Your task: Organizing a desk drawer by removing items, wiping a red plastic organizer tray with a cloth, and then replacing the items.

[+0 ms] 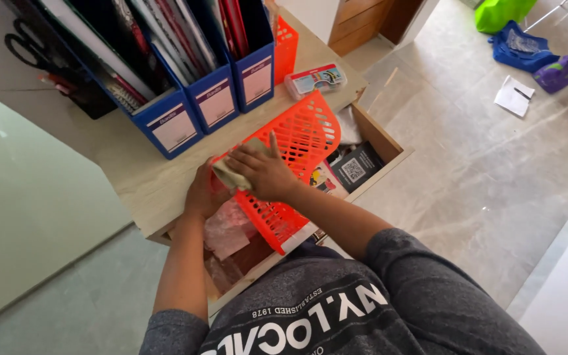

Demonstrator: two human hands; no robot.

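Grey shirt point(336, 315) nearest. Right hand point(264, 172) presses folded cloth point(226, 175) flat-fingered onto orange basket point(297, 171). Left hand point(202, 194) grips basket's left edge, fingers hidden. Basket tilts over open drawer point(386, 141) at desk's near edge. Blue file boxes point(212, 98) stand far on desk point(142, 181); pencil case point(315, 80) right of them.

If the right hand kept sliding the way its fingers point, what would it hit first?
The right hand points up-left across the orange basket. Past the basket's edge, the first thing in line looks like the blue file boxes on the desk, though depth is unclear.
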